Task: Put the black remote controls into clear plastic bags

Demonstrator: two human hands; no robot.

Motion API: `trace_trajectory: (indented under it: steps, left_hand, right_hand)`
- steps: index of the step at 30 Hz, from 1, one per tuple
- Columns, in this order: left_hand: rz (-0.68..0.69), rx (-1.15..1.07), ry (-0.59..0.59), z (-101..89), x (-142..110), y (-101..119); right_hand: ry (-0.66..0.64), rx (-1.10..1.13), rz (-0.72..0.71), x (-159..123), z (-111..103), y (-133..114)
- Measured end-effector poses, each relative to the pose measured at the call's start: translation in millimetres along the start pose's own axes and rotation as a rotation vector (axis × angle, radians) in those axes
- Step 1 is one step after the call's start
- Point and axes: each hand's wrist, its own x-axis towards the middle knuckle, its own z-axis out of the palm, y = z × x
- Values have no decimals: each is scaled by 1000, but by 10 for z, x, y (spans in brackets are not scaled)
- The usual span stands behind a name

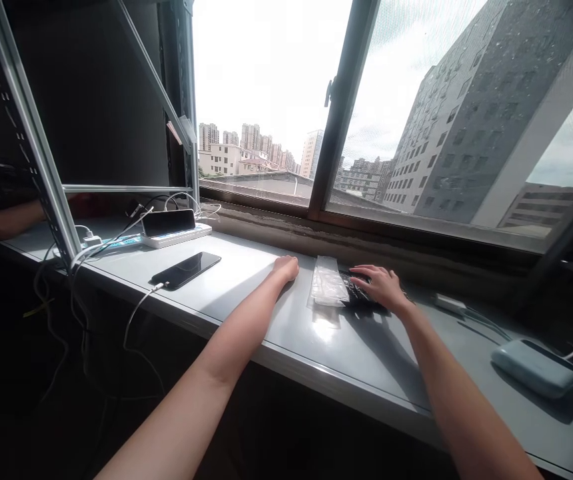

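My left hand (pixel 286 268) rests on the grey-white worktop, closed into a fist; no object shows in it, and its palm side is hidden. To its right lie clear plastic bags (pixel 327 283), flat and overlapping, with light shining through their near edge. My right hand (pixel 380 288) reaches over a dark patch of small black items (pixel 359 293) beside the bags. Its fingers are stretched out and touch or hover just above them; I cannot tell which. The black items are partly covered by the bags and the hand, and their kind is unclear.
A black phone (pixel 186 269) with a white cable lies left. Behind it another phone (pixel 169 223) leans on a white power strip (pixel 179 236). A metal shelf post (pixel 41 140) stands left. At right are a blue-grey case (pixel 536 367) and a white adapter (pixel 449 304). Another person's arm (pixel 4 221) shows far left.
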Motion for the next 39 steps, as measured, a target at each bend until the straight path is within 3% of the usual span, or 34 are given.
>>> trace_trajectory:
  steps: [2, 4, 16, 24, 28, 35, 39]
  left_hand:
    - [1, -2, 2, 2, -1, -2]
    - [-2, -5, 4, 6, 1, -5]
    - [-4, -12, 6, -8, -13, 6]
    - [-11, 2, 2, -7, -13, 7]
    - [-3, 7, 2, 4, 3, 1]
    - [-8, -7, 2, 9, 12, 1]
    - [-4, -27, 14, 18, 16, -9]
  right_hand:
    - [-88, 59, -141, -10, 37, -153]
    - [-138, 122, -183, -22, 46, -260]
    - [-282, 528, -157, -61, -101, -362]
    - [-538, 594, -142, -88, -200, -387]
    - [-517, 650, -162, -84, -211, -385]
    - [-536, 559, -135, -100, -215, -448]
    - [-444, 643, -189, -70, -128, -408]
